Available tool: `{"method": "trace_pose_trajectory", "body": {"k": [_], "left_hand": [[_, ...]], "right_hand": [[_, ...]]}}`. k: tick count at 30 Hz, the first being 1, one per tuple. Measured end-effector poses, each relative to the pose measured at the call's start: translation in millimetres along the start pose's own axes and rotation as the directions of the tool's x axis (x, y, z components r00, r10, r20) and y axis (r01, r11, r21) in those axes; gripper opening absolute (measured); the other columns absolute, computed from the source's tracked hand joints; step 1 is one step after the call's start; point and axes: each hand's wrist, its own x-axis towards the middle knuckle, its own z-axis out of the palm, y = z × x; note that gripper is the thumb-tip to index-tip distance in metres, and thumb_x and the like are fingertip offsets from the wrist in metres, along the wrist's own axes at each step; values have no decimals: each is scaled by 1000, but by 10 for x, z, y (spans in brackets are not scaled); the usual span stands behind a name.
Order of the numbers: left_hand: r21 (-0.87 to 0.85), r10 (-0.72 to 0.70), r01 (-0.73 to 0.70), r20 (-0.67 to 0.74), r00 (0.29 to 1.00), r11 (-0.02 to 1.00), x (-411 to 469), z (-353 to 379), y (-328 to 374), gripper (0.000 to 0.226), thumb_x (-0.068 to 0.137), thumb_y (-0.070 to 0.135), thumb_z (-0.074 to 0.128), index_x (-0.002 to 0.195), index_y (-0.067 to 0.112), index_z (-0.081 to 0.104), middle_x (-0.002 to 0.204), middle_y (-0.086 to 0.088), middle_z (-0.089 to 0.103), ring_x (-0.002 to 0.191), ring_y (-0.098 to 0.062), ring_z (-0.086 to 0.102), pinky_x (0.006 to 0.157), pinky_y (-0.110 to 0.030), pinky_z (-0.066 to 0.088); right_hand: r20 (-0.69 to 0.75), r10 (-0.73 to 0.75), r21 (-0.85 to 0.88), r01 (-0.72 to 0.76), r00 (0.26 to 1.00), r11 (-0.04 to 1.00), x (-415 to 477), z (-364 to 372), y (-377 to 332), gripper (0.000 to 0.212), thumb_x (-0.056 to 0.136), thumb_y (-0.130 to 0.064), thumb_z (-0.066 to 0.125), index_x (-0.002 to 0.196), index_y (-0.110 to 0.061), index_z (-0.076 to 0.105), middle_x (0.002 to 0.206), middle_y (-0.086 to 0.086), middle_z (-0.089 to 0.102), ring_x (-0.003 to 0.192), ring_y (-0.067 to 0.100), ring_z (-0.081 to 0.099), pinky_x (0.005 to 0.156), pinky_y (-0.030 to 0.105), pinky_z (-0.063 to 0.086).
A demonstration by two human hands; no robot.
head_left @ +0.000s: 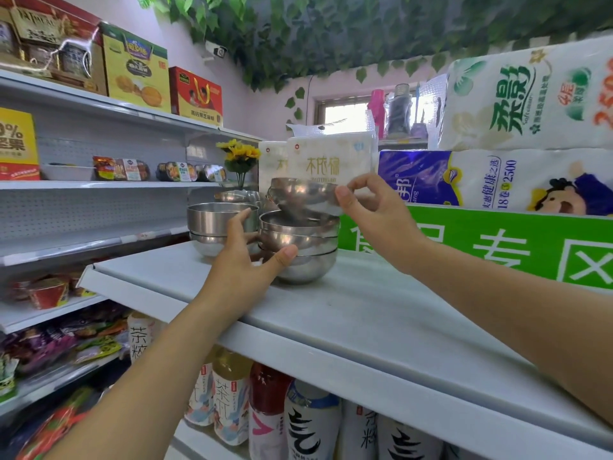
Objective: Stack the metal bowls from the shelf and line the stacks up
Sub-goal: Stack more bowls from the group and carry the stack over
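- The right hand (pixel 374 220), just right of the frame's centre, pinches the rim of a shiny round steel bowl (pixel 305 194) between thumb and curled fingers (pixel 356 182). The bowl is tilted and held just above the near stack of nested metal bowls (pixel 298 254).
- The left hand (pixel 245 263), at mid-frame, is spread wide and grips nothing. Its thumb presses the near stack's lower bowl, and its forefinger reaches the rim of a second stack of steel bowls (pixel 212 227) just to the left.
- Both stacks stand on the white shelf (pixel 348 327). Another steel bowl (pixel 237 195) sits behind them, near the pale tissue pack (pixel 331 157).
- The step in hand looks like adding a bowl to the near stack.
- Next, the bowl probably needs levelling and centring over the top rim before release, with the left hand steadying the stack. The bowl at the back remains to be gathered.
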Motion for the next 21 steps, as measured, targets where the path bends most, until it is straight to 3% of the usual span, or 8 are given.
{"method": "trace_pose_trajectory", "body": {"k": [2, 5, 7, 9, 11, 14, 16, 21], "left_hand": [[0, 1, -1, 3, 1000, 1000, -5, 0, 5, 96, 77, 51, 74, 153, 36, 17, 131, 9, 54, 115, -9, 59, 99, -31, 45], [-2, 4, -4, 11, 1000, 1000, -8, -3, 6, 97, 77, 51, 74, 154, 38, 16, 131, 9, 53, 118, -11, 58, 98, -29, 45], [0, 4, -4, 14, 1000, 1000, -1, -7, -1, 98, 77, 52, 73, 154, 38, 16, 133, 7, 53, 119, -11, 58, 96, -27, 44], [5, 4, -4, 11, 1000, 1000, 8, -7, -6, 97, 79, 51, 73, 155, 38, 15, 137, 6, 53, 120, -11, 57, 95, -26, 43], [5, 1, -1, 7, 1000, 1000, 12, -2, -8, 96, 80, 49, 74, 155, 37, 16, 138, 6, 53, 119, -11, 57, 93, -24, 42], [1, -9, 9, 14, 1000, 1000, 2, -8, -10, 97, 75, 57, 72, 155, 34, 23, 140, 8, 53, 120, -9, 57, 92, -23, 42], [20, -6, 6, 31, 999, 1000, 0, -19, -17, 93, 69, 64, 68, 150, 33, 36, 140, 9, 56, 119, -9, 58, 92, -24, 44], [59, -6, 4, 36, 999, 998, 19, -10, -20, 71, 75, 60, 71, 137, 33, 49, 130, 15, 61, 115, -5, 60, 85, -18, 44]], "right_hand": [[54, -7, -4, 7, 999, 1000, -42, 41, 9, 18, 99, -25, 65, 103, -10, 55, 115, 6, 73, 96, 0, 71, 77, 15, 56], [79, 2, -13, -1, 997, 1000, -78, 95, 62, 21, 97, -24, 68, 108, -10, 57, 117, 12, 72, 107, 19, 72, 95, 38, 58], [85, 12, -6, -11, 996, 1000, -102, 110, 91, 23, 97, -26, 69, 114, -15, 58, 117, 10, 72, 106, 20, 71, 98, 42, 57], [102, 40, -2, -40, 994, 999, -132, 122, 115, 36, 96, -30, 69, 128, -22, 55, 121, 6, 71, 107, 15, 71, 100, 37, 55], [118, 63, -15, -62, 991, 998, -165, 129, 138, 53, 95, -32, 70, 143, -26, 46, 129, 0, 67, 113, 8, 68, 101, 24, 52], [128, 76, -26, -74, 989, 997, -178, 136, 160, 49, 96, -26, 70, 138, -28, 45, 110, -18, 65, 98, -12, 65, 82, 2, 47], [124, 81, -3, -82, 989, 997, -165, 141, 181, 43, 96, -20, 70, 131, -29, 45, 101, -24, 64, 85, -18, 65, 78, 3, 48], [79, 76, 36, -79, 994, 996, -166, 160, 219, 35, 96, -16, 70, 125, -23, 52, 101, -20, 71, 89, -4, 71, 89, 14, 53]]}}
